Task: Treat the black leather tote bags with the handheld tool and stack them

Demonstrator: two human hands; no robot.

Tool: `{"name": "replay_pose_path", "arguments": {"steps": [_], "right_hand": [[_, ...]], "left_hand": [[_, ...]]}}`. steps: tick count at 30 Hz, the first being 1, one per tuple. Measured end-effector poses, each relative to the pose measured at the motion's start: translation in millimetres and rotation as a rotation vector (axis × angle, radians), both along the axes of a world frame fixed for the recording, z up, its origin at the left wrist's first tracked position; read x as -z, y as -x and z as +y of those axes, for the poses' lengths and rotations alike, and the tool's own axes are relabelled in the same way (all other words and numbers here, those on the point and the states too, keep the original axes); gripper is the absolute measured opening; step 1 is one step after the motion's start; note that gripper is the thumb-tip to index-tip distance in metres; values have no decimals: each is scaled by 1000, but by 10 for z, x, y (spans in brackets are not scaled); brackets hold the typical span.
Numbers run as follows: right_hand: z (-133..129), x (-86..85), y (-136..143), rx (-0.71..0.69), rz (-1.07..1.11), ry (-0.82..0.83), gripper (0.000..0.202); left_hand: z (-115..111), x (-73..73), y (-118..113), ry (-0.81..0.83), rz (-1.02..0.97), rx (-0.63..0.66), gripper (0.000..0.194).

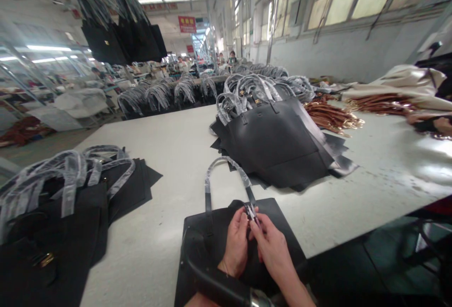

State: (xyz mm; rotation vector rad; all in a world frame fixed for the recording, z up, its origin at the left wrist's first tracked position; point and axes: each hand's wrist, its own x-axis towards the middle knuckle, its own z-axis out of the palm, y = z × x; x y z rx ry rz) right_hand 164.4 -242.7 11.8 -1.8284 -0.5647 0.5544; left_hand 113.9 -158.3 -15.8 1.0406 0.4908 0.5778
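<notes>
A black bag panel [284,224] lies on the table in front of me, its handle [226,159] wrapped in clear plastic and arching away. My left hand [236,243] is closed, pinching the black material at the foot of the handle's right side. Close against it, my right hand [273,246] grips small metal snips [251,212], blades pointing up at the strap. The fingers partly hide the snips and the spot they touch. A curved black tube [212,276] with a metal end crosses below my hands and covers part of the panel.
Black bag pieces with wrapped handles are stacked ahead [278,142] and at the left [67,222] of the white table [169,156]. Brown straps [334,116] with gold hardware lie at the back right. Black bags [123,41] hang overhead at the upper left.
</notes>
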Motion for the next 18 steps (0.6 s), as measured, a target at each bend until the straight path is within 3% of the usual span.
{"name": "replay_pose_path", "arguments": {"steps": [13,18], "right_hand": [[-50,-26,-58,-71,80,-36,40],[-52,-52,-87,-62,108,-9,41]], "left_hand": [[-1,3,9,-6,-5,-17,42],[-9,-43,0,67,-10,-8,45]]}}
